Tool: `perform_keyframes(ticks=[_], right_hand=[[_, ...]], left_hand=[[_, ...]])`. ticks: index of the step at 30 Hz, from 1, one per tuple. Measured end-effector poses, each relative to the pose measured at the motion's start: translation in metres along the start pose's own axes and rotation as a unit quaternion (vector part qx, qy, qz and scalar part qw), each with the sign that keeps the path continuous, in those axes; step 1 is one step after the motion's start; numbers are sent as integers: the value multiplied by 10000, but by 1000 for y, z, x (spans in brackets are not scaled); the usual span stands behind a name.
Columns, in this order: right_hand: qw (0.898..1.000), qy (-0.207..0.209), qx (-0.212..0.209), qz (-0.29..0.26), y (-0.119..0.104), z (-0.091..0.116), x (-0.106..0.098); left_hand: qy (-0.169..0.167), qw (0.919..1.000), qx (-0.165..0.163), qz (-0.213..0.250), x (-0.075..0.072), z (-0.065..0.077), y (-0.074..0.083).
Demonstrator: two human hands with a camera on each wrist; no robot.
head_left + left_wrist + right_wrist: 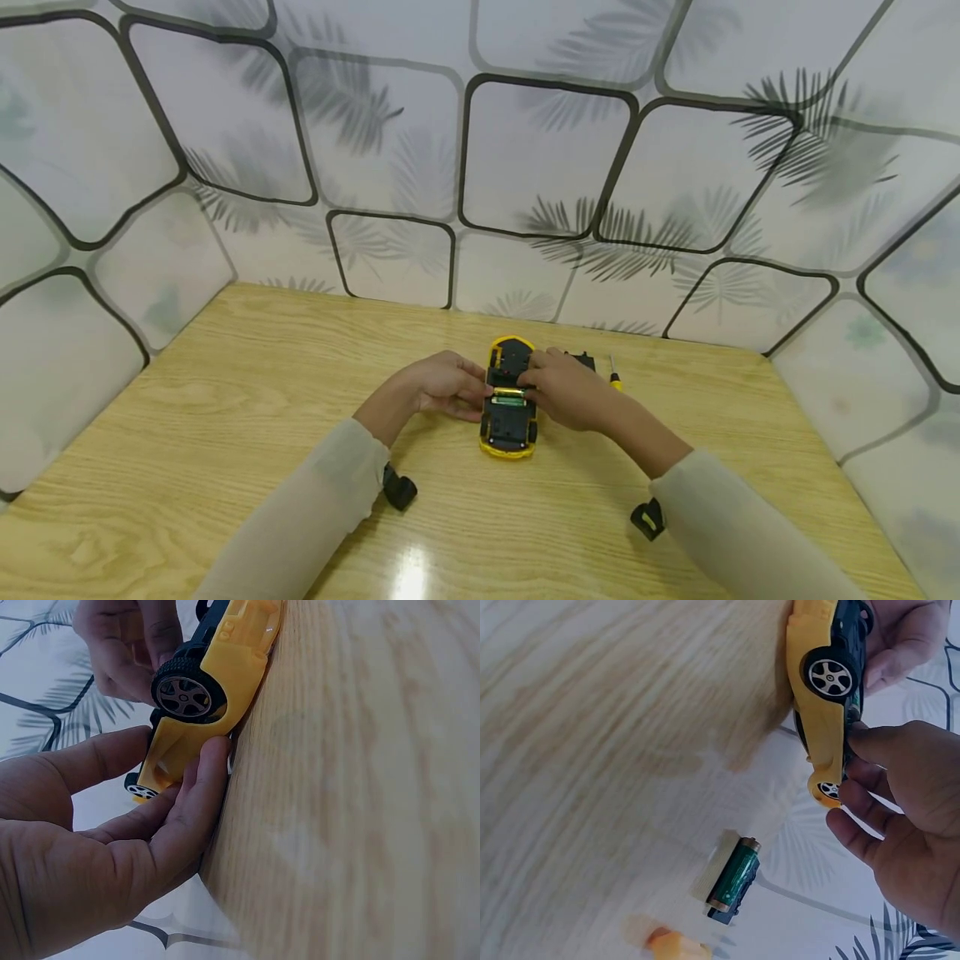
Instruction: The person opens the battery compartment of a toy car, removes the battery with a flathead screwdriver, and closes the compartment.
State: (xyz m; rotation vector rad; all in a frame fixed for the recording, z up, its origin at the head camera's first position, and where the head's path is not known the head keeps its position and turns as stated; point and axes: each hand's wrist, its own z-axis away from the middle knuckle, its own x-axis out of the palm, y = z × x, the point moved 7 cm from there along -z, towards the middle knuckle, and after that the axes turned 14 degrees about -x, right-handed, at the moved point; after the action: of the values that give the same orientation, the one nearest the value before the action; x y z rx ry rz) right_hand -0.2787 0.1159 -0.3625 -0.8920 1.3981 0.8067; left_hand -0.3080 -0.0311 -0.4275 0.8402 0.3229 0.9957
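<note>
A yellow toy car (510, 429) lies upside down on the table, its black underside facing up. Green-and-gold batteries (509, 400) sit crosswise in the open compartment at its middle. My left hand (448, 385) grips the car's left side; in the left wrist view its thumb is at the edge of the underside and its fingers are against the yellow body (244, 664). From the other side, my right hand (566, 387) holds the car by the compartment, with thumb and fingers bent at the edge (915, 795). What lies under its fingertips is partly hidden.
Right of the car, a green battery (736, 876) lies against a small black plastic part (583, 360). Beside them is a screwdriver (615, 380) with a yellow-and-black handle. A patterned wall covering (405, 258) borders the wooden table (247, 375) at the back and sides.
</note>
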Motion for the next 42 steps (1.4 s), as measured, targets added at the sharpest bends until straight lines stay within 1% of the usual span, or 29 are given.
perform_keyframes(ticks=[5,8,12,14,19,24,31,34,41,42], right_hand=[[9989,-74,-58,-452,2,-3,1],[9985,-140,-33,-527,2,-4,1],[9979,-276,114,-577,3,-4,5],[9983,-376,98,-440,1,-4,8],[9986,-497,-113,110,-4,-3,11],[9983,-471,-115,320,-5,-2,14],[9950,-352,-277,895,-9,-1,14],[9939,-339,-318,999,-10,-1,14],[9881,-393,-614,1352,-12,-2,15],[9898,-361,-581,1251,-11,-2,15]], left_hand=[[-1,10000,-17,34,-1,-1,0],[18,10000,-9,54,-1,-1,0],[24,10000,4,53,-1,-1,0],[10,10000,7,45,-1,0,0],[-54,10000,42,32,0,0,1],[-63,10000,22,36,0,0,0],[-36,10000,14,6,-1,1,0],[-8,10000,7,5,-2,1,0],[15,10000,-9,3,-2,1,-1],[17,10000,-9,5,-2,2,-1]])
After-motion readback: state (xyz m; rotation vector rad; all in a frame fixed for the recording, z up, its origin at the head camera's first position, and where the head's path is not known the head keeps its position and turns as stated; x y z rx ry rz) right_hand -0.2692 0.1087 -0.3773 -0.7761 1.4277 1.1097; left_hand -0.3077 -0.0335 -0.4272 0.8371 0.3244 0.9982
